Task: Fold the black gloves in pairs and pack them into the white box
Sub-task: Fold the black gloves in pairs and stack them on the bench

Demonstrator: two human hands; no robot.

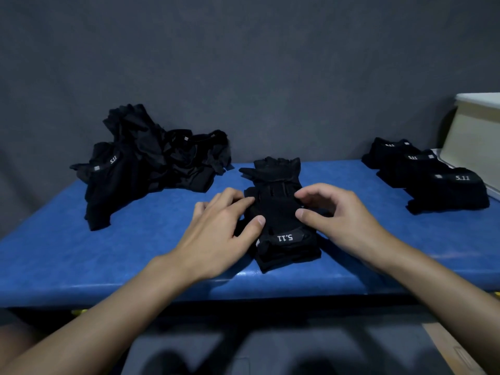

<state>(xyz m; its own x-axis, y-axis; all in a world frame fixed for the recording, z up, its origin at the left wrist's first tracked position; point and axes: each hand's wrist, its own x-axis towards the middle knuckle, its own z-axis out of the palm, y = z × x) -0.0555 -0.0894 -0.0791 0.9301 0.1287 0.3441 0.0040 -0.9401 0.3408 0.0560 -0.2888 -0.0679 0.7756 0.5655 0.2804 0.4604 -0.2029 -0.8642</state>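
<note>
Squaring up a stacked glove pair (278, 223) mid-way along the blue table (81, 253) seems to be the step; the left hand (221, 228) presses it flat-fingered, the right hand (338, 220) curls against its other edge (pinching or merely touching, I cannot tell). Next it calls for a clean fold, then the white box (476, 136) at far right; grey wall (243, 63) behind.

Open lanes of blue surface (81, 253) either side of the stacked gloves (278, 212): one toward the loose glove heap (140, 163) at left, one toward the folded pairs (433, 180) at right. Hemmed at far right by the white box (473, 136), just beside those pairs, and behind by the grey backdrop (270, 77).
</note>
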